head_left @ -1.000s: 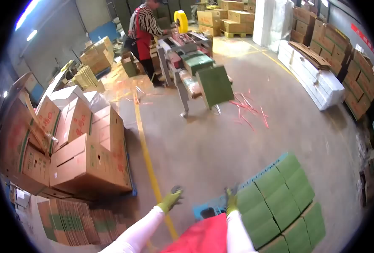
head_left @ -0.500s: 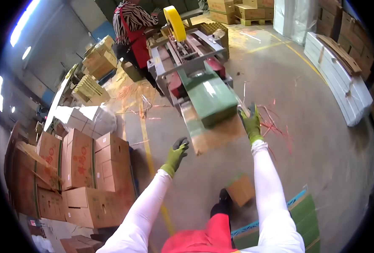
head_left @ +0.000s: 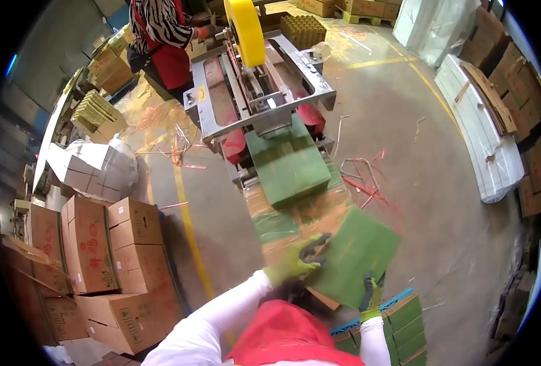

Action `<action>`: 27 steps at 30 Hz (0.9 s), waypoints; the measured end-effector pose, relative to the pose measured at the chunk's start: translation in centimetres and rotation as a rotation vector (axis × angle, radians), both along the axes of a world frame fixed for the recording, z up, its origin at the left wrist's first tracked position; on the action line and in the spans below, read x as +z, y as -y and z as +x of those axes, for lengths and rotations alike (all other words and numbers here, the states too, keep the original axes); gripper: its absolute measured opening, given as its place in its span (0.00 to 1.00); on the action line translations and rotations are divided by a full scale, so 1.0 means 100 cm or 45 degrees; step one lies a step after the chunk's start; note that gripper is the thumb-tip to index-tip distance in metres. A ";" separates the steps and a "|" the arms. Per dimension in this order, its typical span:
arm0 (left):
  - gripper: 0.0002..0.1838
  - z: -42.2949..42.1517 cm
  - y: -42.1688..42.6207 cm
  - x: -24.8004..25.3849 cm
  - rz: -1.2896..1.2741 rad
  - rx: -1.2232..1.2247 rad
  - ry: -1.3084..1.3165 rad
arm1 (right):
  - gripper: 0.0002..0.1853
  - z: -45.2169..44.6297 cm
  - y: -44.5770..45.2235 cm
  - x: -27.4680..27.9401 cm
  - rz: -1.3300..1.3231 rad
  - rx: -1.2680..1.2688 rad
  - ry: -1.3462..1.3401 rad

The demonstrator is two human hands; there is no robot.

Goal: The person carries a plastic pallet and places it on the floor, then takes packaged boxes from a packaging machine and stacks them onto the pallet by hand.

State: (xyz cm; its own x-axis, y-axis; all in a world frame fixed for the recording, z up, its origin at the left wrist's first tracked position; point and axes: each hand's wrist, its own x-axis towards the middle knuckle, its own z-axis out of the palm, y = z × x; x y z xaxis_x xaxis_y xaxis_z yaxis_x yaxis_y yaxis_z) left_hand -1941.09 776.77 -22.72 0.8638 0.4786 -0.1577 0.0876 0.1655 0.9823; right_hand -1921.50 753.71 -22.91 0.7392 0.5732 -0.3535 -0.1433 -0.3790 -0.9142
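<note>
A green cardboard box [head_left: 359,256] is tilted between my gloved hands, just in front of the taping machine's [head_left: 264,91] near end. My left hand [head_left: 296,259] presses its left side, with the dark fingertips against the edge. At its lower right edge is my right hand [head_left: 371,296], fingers curled round the border. Another green box [head_left: 288,161] lies partly under the machine's head. Beneath that box, brown cardboard with clear tape [head_left: 273,222] covers the near end. A large yellow tape roll [head_left: 245,30] stands on top of the machine.
Green boxes on a blue pallet [head_left: 398,299] stand close at my lower right. Stacked brown cartons [head_left: 127,262] are at left. A person in a red apron [head_left: 169,61] works behind the machine. Red straps [head_left: 368,183] litter the floor. Wrapped white panels [head_left: 481,131] lie at right.
My right hand has left the machine's near end and come down. A green box is now between both hands. The machine appears nearer, and the box in it sits farther under the head.
</note>
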 end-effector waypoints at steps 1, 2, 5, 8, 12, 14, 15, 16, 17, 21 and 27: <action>0.42 0.002 -0.022 0.050 0.271 0.162 -0.081 | 0.48 0.014 -0.011 0.014 0.082 -0.095 -0.015; 0.41 -0.005 -0.036 0.040 0.966 0.623 -0.089 | 0.47 0.035 -0.034 0.029 0.153 -0.147 0.015; 0.45 -0.024 -0.111 0.020 0.246 1.220 -0.215 | 0.45 0.121 -0.137 0.060 0.314 -0.148 0.109; 0.49 -0.029 -0.177 -0.066 0.412 1.150 -0.996 | 0.43 0.186 -0.238 0.060 0.329 -0.021 -0.018; 0.42 -0.030 -0.191 -0.081 -0.130 0.922 -0.524 | 0.41 0.170 -0.274 0.069 0.176 0.377 -0.191; 0.37 -0.052 -0.153 -0.047 -0.547 0.897 -0.194 | 0.42 0.158 -0.269 0.067 0.121 0.508 -0.243; 0.34 -0.066 -0.124 -0.023 -0.732 0.899 -0.114 | 0.42 0.143 -0.242 0.055 0.076 0.532 -0.278; 0.32 -0.086 -0.089 -0.006 -0.875 0.906 -0.077 | 0.43 0.125 -0.211 0.051 0.021 0.467 -0.396; 0.35 -0.118 -0.054 -0.013 -0.904 0.834 -0.116 | 0.43 0.108 -0.183 0.051 -0.025 0.407 -0.504; 0.42 -0.175 0.020 0.025 -0.745 0.729 -0.280 | 0.44 0.040 -0.074 0.058 -0.143 0.413 -0.345; 0.37 -0.214 0.034 0.050 -1.080 0.767 -0.362 | 0.43 0.007 -0.035 0.093 -0.206 0.439 -0.194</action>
State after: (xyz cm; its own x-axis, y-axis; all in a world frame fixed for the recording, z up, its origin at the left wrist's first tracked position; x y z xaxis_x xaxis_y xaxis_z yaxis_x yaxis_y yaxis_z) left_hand -1962.49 773.38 -17.74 0.4018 0.4531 -0.7958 -0.0292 0.8749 0.4834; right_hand -1920.79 757.22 -13.58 0.4455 0.7064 -0.5501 -0.1119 -0.5657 -0.8170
